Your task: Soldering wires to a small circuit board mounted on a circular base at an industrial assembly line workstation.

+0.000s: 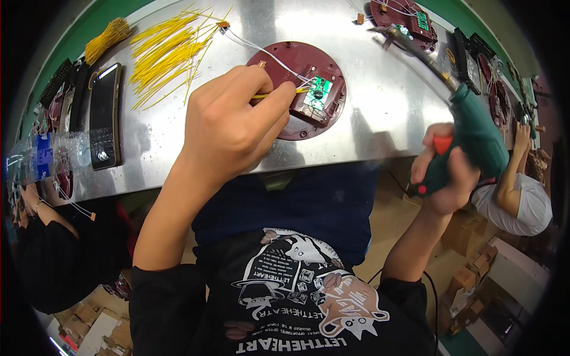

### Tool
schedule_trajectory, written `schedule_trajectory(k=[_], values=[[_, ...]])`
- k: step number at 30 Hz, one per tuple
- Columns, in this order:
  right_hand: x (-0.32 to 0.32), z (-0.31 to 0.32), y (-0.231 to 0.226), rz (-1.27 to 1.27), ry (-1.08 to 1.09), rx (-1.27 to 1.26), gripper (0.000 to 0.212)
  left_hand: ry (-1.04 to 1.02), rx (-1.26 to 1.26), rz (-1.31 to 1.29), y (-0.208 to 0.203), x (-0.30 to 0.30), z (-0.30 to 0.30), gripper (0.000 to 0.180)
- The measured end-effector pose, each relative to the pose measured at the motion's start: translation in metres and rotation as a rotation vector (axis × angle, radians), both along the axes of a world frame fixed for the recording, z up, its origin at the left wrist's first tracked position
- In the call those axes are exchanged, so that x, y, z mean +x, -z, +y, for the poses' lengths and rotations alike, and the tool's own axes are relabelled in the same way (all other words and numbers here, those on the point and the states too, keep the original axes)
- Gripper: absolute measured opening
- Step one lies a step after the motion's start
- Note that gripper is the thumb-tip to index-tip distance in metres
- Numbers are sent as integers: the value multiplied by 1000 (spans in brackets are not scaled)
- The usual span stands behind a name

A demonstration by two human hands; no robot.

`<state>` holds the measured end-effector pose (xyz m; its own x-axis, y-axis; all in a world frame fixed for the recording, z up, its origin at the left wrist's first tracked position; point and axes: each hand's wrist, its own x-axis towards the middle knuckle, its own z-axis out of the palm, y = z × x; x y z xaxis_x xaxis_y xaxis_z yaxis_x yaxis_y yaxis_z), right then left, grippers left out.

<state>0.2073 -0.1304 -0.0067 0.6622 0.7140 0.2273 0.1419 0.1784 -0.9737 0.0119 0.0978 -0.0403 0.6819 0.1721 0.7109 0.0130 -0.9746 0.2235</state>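
Observation:
My left hand [237, 113] is closed in a pinch on a thin yellow wire [259, 96], whose end reaches a small green circuit board [320, 94]. The board sits in a round dark-red plastic housing [309, 54] on the metal table. White wires [261, 50] run from the board to a small brown connector piece [223, 25]. My right hand [445, 172] is wrapped round the handle of a green soldering gun [480, 127] with a red trigger. The gun's tip points up and away, apart from the board.
Loose yellow wires [166, 59] and a yellow bundle [108, 39] lie at the far left, near a dark phone [105, 115]. Another dark-red housing [409, 24] is at the far right. Co-workers [516, 202] sit at both sides. Cardboard boxes [472, 273] stand on the floor.

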Motion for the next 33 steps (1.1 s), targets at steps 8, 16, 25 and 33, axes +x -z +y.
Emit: schedule_trajectory(k=[8,16,25,33], values=[[38,13,30,123,-117,149,43,-7,7,34,-5,0,-1,29],[40,10,34,185,-138,142,42,-9,25,48,-5,0,0,32],[39,9,34,195,-150,145,42,-25,54,33,-4,1,-2,29],[31,13,30,233,-75,189,36,-96,-36,-22,-8,1,-7,16]])
